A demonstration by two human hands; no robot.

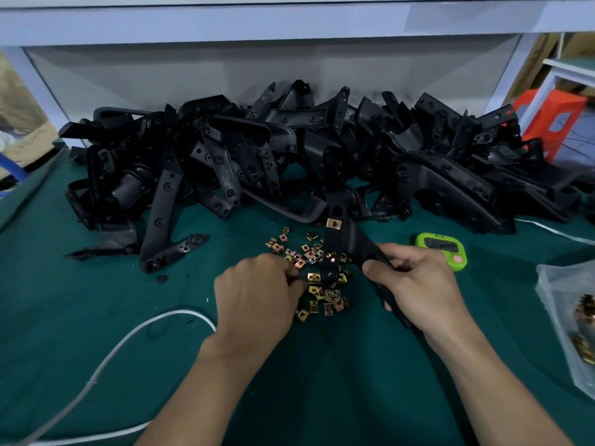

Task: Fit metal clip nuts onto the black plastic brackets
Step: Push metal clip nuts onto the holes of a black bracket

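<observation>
We see the right hand (415, 284) closed around one black bracket (351, 243), held over the green worktop (96, 300); a brass-coloured clip nut (334, 223) sits on the bracket's far arm. The left hand (257, 291) rests palm-down at the loose clip nuts (317, 278) scattered on the worktop, fingertips among them; whether its grip holds one we cannot tell. Behind lies the heap of brackets (289, 149). A green timer (442, 249) sits near the right hand.
</observation>
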